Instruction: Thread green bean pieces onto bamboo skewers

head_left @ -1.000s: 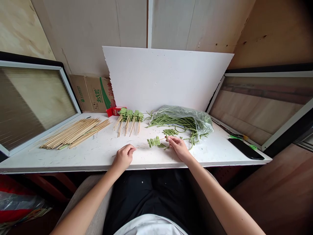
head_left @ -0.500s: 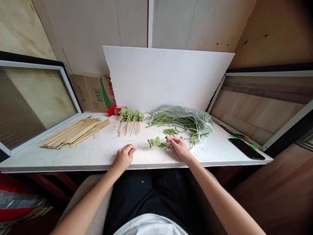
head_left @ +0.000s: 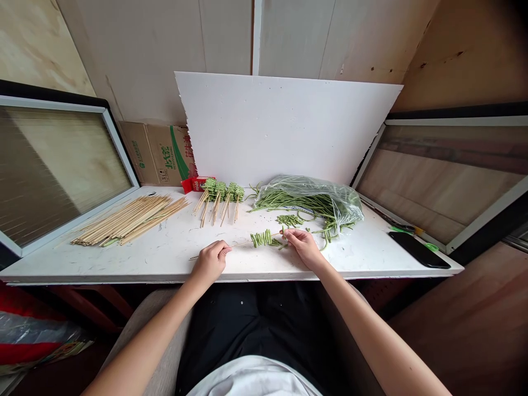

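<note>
My left hand [head_left: 213, 259] is closed on a thin wooden skewer [head_left: 240, 244], held nearly level above the white table. Several short green bean pieces [head_left: 261, 238] are threaded side by side on its middle. At the skewer's right end, my right hand [head_left: 300, 245] pinches a short green bean piece [head_left: 282, 233] against the tip. Loose cut pieces [head_left: 290, 220] lie just behind my right hand, and a few more are under the skewer. Farther back, long green beans [head_left: 297, 201] lie partly inside a clear plastic bag [head_left: 348, 204].
Bare skewers [head_left: 127, 218] are piled on the left of the table [head_left: 173, 267]. Filled bean skewers [head_left: 223, 191] lie at the back, beside a red packet [head_left: 193, 184] and a cardboard box [head_left: 159, 154]. A black phone [head_left: 418, 250] lies at the right.
The view has shifted slightly. Both hands keep their holds, and the bean piece at my right fingertips now stands more upright by the skewer's tip.
</note>
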`<state>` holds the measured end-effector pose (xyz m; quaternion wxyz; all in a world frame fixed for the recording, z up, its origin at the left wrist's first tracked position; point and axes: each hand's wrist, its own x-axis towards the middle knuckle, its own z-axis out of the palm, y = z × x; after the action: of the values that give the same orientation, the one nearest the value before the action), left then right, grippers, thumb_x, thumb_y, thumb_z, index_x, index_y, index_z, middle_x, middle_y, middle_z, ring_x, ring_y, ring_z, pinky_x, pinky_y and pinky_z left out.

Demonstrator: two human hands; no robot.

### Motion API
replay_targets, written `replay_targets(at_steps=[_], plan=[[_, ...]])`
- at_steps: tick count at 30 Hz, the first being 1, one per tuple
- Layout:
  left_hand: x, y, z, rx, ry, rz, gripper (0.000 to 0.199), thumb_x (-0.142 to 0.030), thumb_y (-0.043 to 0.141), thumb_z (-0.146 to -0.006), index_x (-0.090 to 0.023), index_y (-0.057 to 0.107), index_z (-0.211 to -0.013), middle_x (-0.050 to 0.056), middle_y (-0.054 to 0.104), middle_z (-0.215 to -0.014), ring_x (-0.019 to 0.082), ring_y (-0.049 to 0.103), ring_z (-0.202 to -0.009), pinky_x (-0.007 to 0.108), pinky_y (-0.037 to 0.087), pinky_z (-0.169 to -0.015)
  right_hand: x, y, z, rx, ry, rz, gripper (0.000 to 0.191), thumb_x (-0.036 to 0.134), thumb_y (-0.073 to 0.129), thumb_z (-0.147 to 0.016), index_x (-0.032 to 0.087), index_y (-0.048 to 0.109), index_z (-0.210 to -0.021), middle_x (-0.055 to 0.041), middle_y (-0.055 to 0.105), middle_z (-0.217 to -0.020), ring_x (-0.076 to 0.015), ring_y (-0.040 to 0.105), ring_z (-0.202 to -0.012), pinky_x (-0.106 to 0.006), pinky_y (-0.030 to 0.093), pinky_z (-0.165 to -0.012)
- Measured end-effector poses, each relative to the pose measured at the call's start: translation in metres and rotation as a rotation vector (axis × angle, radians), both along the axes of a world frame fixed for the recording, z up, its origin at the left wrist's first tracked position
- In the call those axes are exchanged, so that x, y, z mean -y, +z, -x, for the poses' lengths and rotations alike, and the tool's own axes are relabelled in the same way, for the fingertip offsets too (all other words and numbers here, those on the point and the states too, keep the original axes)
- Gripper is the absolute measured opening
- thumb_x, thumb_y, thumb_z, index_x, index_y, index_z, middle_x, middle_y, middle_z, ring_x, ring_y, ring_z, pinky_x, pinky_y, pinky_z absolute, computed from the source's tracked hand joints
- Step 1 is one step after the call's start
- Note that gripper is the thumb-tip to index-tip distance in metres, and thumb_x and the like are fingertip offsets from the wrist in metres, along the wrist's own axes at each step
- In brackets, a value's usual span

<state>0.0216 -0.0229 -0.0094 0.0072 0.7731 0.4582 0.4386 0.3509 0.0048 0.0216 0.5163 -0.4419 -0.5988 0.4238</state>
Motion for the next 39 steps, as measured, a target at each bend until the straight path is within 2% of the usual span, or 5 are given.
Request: replay_targets(at_steps=[5,11,20,28,39], plan=[[0.0,0.001,0.0,-0.001,0.005,0.004,0.024,-0.022,0.05,-0.101,-0.022,0.062,-0.08,0.001,0.068,-0.075,0.017,0.063,-0.069,0.028,0.044,-0.066,0.003,0.003,0.002,0.004,0.002,0.002,0.046,0.065,0.075,-0.082,0.02,0.08,-0.09,-0.0072,0.076,-0.096,-0.0222,0.064,-0.087,-0.031,0.046,-0.076],[0.001,0.001,-0.002,0.048,0.014,-0.005,0.022,-0.025,0.053,-0.101,-0.022,0.063,-0.081,0.001,0.068,-0.074,0.017,0.062,-0.067,0.028,0.044,-0.066,0.001,0.0,0.001,-0.073,-0.017,-0.003,0.042,0.06,0.078,-0.082,0.02,0.079,-0.096,-0.0069,0.074,-0.098,-0.0184,0.06,-0.08,-0.029,0.045,-0.071],[0.001,0.0,-0.001,0.04,0.007,0.005,0.022,-0.024,0.052,-0.101,-0.022,0.063,-0.082,0.002,0.07,-0.077,0.018,0.063,-0.07,0.028,0.044,-0.067,-0.002,-0.003,-0.001,-0.104,-0.01,-0.003,0.043,0.063,0.08,-0.078,0.021,0.076,-0.089,-0.0071,0.073,-0.095,-0.0202,0.062,-0.081,-0.03,0.047,-0.069],[0.001,0.001,-0.001,0.011,-0.005,-0.007,0.022,-0.022,0.05,-0.101,-0.022,0.061,-0.082,0.002,0.069,-0.077,0.017,0.064,-0.071,0.028,0.045,-0.066,0.002,0.002,0.003,-0.009,-0.018,-0.018,0.047,0.067,0.075,-0.08,0.02,0.075,-0.088,-0.0074,0.074,-0.091,-0.0226,0.064,-0.085,-0.032,0.048,-0.077],[0.0,-0.002,0.001,0.006,-0.001,-0.014,0.023,-0.022,0.05,-0.101,-0.022,0.06,-0.081,0.002,0.068,-0.076,0.017,0.063,-0.07,0.028,0.045,-0.066,0.011,0.008,0.014,-0.05,-0.024,0.0,0.047,0.067,0.078,-0.078,0.02,0.075,-0.085,-0.0068,0.073,-0.088,-0.0239,0.066,-0.085,-0.035,0.05,-0.082]])
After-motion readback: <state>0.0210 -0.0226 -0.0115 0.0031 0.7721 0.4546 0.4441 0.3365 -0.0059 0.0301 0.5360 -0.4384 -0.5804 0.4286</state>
